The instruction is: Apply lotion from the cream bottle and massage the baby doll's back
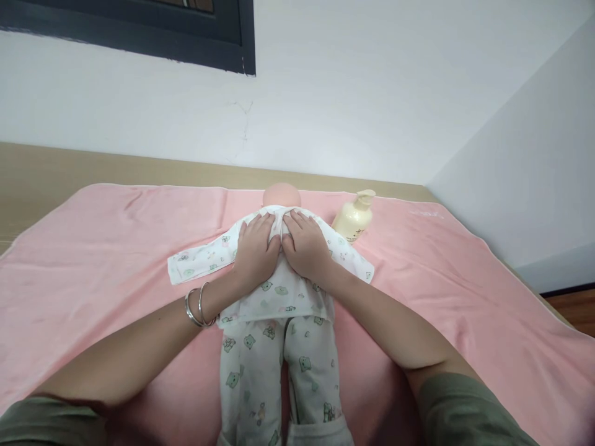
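Note:
A doll (281,194) in a white patterned top (283,297) and matching trousers (253,371) lies on a pink cloth (186,214), its bald head at the far end. My left hand (257,248) rests flat on the upper left of the top, fingers a little spread. Beside it, my right hand (307,244) lies flat on the upper right, the two thumbs close together near the middle. The sleeves reach out to both sides. Neither hand holds anything.
A cream pump bottle (354,217) stands on the cloth right of the doll's head. Behind the cloth runs a wooden surface edge (139,164) against a white wall (348,93). A dark window frame (186,43) is at the upper left.

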A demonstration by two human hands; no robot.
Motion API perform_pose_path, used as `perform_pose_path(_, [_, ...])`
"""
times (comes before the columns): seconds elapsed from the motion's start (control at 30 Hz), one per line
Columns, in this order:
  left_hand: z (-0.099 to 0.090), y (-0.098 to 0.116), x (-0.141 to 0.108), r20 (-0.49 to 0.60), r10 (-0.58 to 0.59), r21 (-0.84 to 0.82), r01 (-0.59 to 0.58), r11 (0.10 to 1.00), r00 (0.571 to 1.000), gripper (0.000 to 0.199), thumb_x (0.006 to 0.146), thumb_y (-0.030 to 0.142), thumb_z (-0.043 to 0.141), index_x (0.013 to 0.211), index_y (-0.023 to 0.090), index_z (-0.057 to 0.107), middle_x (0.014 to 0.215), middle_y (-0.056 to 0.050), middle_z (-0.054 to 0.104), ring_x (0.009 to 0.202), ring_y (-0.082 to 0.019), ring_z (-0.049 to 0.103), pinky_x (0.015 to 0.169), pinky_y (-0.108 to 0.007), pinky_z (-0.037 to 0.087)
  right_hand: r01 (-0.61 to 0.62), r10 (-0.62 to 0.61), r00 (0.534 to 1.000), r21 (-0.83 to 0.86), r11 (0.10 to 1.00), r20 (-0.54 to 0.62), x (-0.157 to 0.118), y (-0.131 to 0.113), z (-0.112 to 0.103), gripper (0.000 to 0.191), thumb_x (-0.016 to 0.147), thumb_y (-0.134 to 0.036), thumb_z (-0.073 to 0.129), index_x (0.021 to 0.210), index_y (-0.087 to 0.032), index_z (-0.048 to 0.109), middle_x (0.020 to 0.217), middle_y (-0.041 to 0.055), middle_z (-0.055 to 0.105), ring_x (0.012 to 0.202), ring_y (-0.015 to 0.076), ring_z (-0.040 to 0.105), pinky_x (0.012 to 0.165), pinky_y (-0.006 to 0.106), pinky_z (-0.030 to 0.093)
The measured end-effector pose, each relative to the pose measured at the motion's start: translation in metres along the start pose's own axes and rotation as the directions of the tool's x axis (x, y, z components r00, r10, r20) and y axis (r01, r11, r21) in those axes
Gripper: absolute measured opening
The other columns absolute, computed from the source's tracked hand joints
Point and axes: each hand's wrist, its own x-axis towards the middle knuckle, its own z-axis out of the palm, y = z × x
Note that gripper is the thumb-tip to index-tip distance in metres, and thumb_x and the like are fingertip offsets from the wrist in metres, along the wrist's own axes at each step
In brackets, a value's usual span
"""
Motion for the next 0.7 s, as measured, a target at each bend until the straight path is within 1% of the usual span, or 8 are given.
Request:
perform_pose_path(0.13, [0.000, 0.000, 0.001, -0.005, 0.003, -0.014, -0.003, 1.000, 1.000, 0.057, 0.093, 0.030, 0.032, 0.144, 0.014, 0.050, 0.152, -0.012, 0.052, 0.146, -0.030, 0.041, 0.126, -0.056, 0.022, 0.080, -0.068, 0.988, -0.083, 0.993, 0.139, 0.002, -0.002, -0.022, 0.048, 0.101, -0.021, 0.037, 0.142, 0.001, 0.050, 0.145, 0.0241, 0.048, 0.137, 0.0366, 0.043, 0.114, 0.055, 0.038])
perform_pose_path(0.2, [0.000, -0.001, 0.000, -0.010, 0.008, -0.040, -0.008, 0.999, 1.000, 0.057, 0.092, 0.031, 0.033, 0.144, 0.014, 0.051, 0.152, -0.013, 0.053, 0.145, -0.031, 0.041, 0.126, -0.056, 0.023, 0.159, -0.144, 0.965, -0.050, 0.986, 0.221, 0.003, -0.003, -0.038, 0.045, 0.102, -0.021, 0.036, 0.139, 0.000, 0.053, 0.140, 0.0241, 0.053, 0.132, 0.0358, 0.048, 0.110, 0.054, 0.044])
perform_pose_path(0.23, [0.001, -0.001, 0.000, -0.019, 0.011, -0.059, -0.012, 0.998, 1.000, 0.056, 0.092, 0.031, 0.034, 0.143, 0.015, 0.052, 0.151, -0.013, 0.053, 0.145, -0.031, 0.042, 0.126, -0.056, 0.023, 0.176, -0.168, 0.961, -0.016, 0.984, 0.220, 0.003, -0.005, -0.045, 0.043, 0.102, -0.019, 0.035, 0.136, -0.002, 0.056, 0.137, 0.0230, 0.055, 0.130, 0.0341, 0.050, 0.110, 0.052, 0.045])
perform_pose_path(0.3, [0.001, -0.002, -0.002, -0.059, 0.010, -0.110, -0.016, 0.994, 0.998, 0.054, 0.093, 0.031, 0.033, 0.140, 0.016, 0.054, 0.150, -0.013, 0.054, 0.143, -0.030, 0.044, 0.125, -0.057, 0.024, 0.153, -0.156, 0.981, 0.035, 0.988, 0.111, 0.002, -0.008, -0.050, 0.044, 0.100, -0.015, 0.032, 0.136, -0.004, 0.056, 0.141, 0.0210, 0.053, 0.135, 0.0313, 0.048, 0.115, 0.051, 0.042])
perform_pose_path(0.4, [0.002, -0.003, -0.005, -0.143, 0.000, -0.204, -0.030, 0.979, 0.990, 0.050, 0.095, 0.032, 0.032, 0.136, 0.017, 0.056, 0.146, -0.013, 0.057, 0.138, -0.029, 0.048, 0.124, -0.055, 0.028, 0.078, -0.069, 0.990, 0.069, 0.995, -0.127, 0.001, -0.011, -0.035, 0.054, 0.099, -0.015, 0.029, 0.149, -0.001, 0.042, 0.157, 0.0195, 0.035, 0.151, 0.0293, 0.026, 0.125, 0.054, 0.027])
perform_pose_path(0.47, [0.004, -0.006, -0.006, -0.169, 0.007, -0.243, -0.049, 0.969, 0.986, 0.048, 0.095, 0.034, 0.033, 0.134, 0.018, 0.057, 0.142, -0.012, 0.059, 0.136, -0.028, 0.049, 0.122, -0.053, 0.032, 0.097, -0.083, 0.988, 0.103, 0.990, -0.127, -0.001, -0.012, -0.020, 0.055, 0.099, -0.018, 0.029, 0.149, 0.000, 0.042, 0.158, 0.0194, 0.034, 0.153, 0.0291, 0.022, 0.126, 0.056, 0.023])
perform_pose_path(0.57, [0.006, -0.009, -0.006, -0.166, 0.012, -0.256, -0.055, 0.965, 0.986, 0.044, 0.095, 0.033, 0.035, 0.131, 0.020, 0.057, 0.139, -0.012, 0.060, 0.135, -0.028, 0.050, 0.120, -0.053, 0.034, 0.131, -0.122, 0.990, 0.147, 0.980, -0.071, -0.002, -0.012, -0.011, 0.052, 0.099, -0.020, 0.031, 0.143, -0.002, 0.051, 0.154, 0.0195, 0.041, 0.150, 0.0300, 0.029, 0.125, 0.055, 0.027])
perform_pose_path(0.7, [0.005, -0.009, -0.006, -0.157, -0.002, -0.263, -0.039, 0.964, 0.988, 0.042, 0.092, 0.029, 0.040, 0.130, 0.020, 0.057, 0.137, -0.011, 0.061, 0.134, -0.029, 0.051, 0.119, -0.054, 0.035, 0.133, -0.095, 0.968, 0.156, 0.979, -0.234, -0.003, -0.012, -0.021, 0.052, 0.096, -0.018, 0.035, 0.145, -0.006, 0.048, 0.159, 0.0152, 0.034, 0.154, 0.0263, 0.020, 0.126, 0.053, 0.025])
